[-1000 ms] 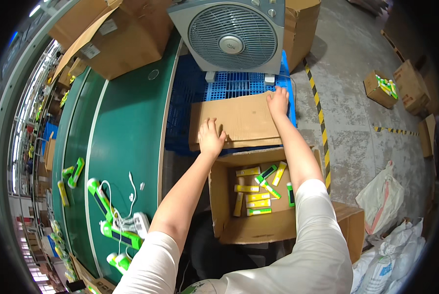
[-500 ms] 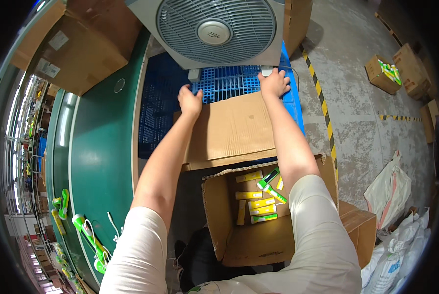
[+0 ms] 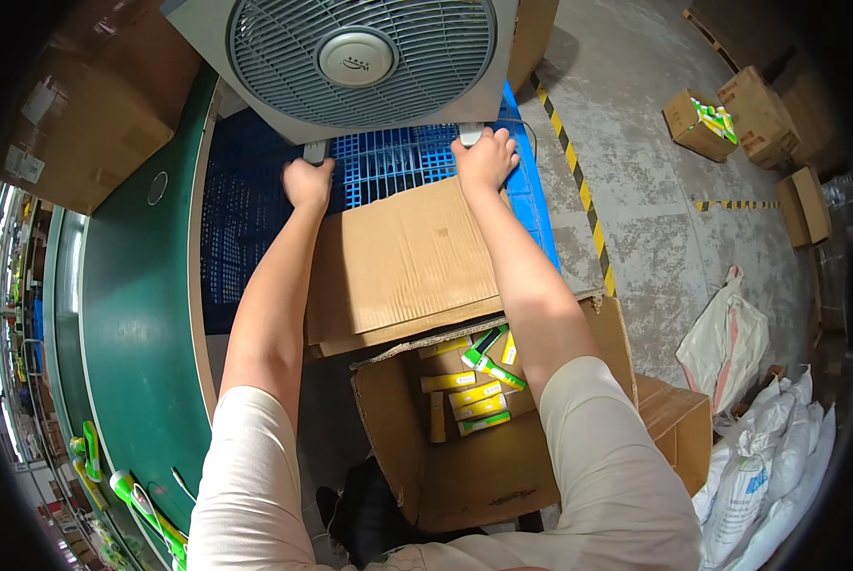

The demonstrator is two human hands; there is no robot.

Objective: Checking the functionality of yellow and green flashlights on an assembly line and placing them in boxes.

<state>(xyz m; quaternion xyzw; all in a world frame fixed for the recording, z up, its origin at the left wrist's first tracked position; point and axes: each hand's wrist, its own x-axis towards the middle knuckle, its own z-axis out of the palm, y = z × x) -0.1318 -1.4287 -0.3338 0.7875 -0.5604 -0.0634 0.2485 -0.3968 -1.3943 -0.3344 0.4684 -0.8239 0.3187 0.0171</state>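
Both arms stretched forward. My left hand (image 3: 308, 183) and right hand (image 3: 484, 160) each curl a closed grip over the far edge of the flat cardboard sheet (image 3: 402, 262). The sheet lies on the blue pallet (image 3: 245, 219), its long axis running left to right, near edge overlapping the open carton (image 3: 474, 476) of yellow-green packs (image 3: 474, 390). Box fan (image 3: 360, 57) stands just beyond my knuckles.

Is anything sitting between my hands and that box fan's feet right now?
Nothing visible does. The left hand is already at the left foot of the box fan, and the right hand at its right foot. The flat cardboard sheet lies under the forearms, not between hands and fan.
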